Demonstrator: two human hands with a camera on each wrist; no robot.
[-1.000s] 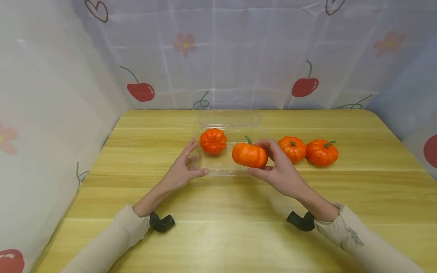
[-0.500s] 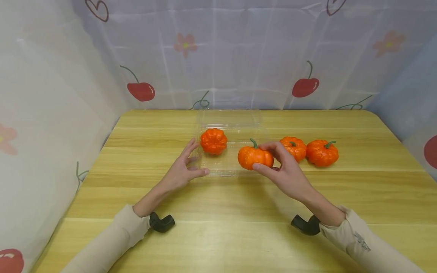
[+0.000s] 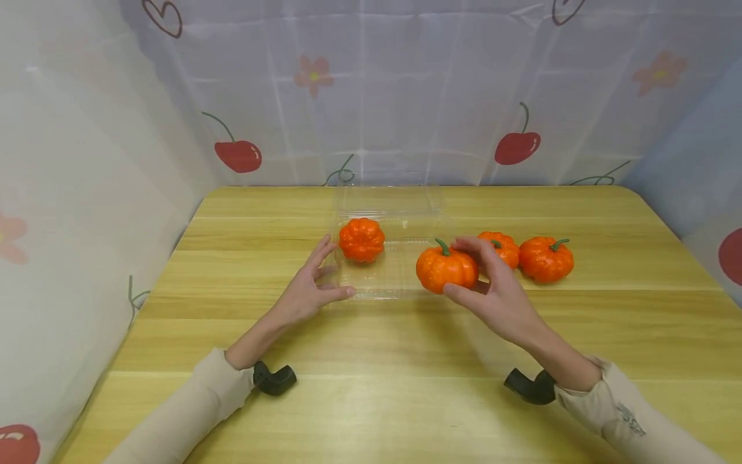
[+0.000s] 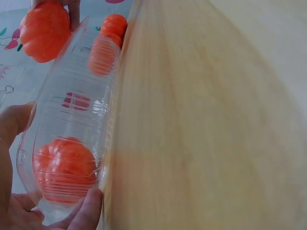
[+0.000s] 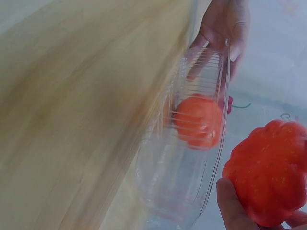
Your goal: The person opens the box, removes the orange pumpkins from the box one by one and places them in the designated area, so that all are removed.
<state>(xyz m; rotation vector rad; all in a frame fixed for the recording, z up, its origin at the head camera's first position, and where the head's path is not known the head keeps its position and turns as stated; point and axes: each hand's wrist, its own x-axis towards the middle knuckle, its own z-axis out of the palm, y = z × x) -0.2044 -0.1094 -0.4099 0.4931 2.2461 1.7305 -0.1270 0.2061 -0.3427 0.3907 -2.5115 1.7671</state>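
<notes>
My right hand (image 3: 501, 299) holds a small orange toy pumpkin (image 3: 446, 269) with a green stem, thumb in front and fingers behind. It is raised over the right end of a clear plastic clamshell container (image 3: 373, 287), above the rim in the left wrist view. Inside the container's left end sits another pumpkin (image 3: 362, 240), its stem out of sight. My left hand (image 3: 304, 296) grips the container's left end, with the thumb at the front edge and fingers along the side. In the right wrist view the held pumpkin (image 5: 268, 175) hangs beside the container wall (image 5: 165, 167).
Two more pumpkins stand side by side on the wooden table right of the container: a nearer-in pumpkin (image 3: 502, 250), partly behind my right hand, and an outer pumpkin (image 3: 546, 260). The container's clear lid (image 3: 388, 200) stands open at the back, near a printed curtain (image 3: 394, 84).
My right hand has moved rightward and slightly toward me with the pumpkin, which has turned a little in the grip. My left hand and the container have stayed in place.
</notes>
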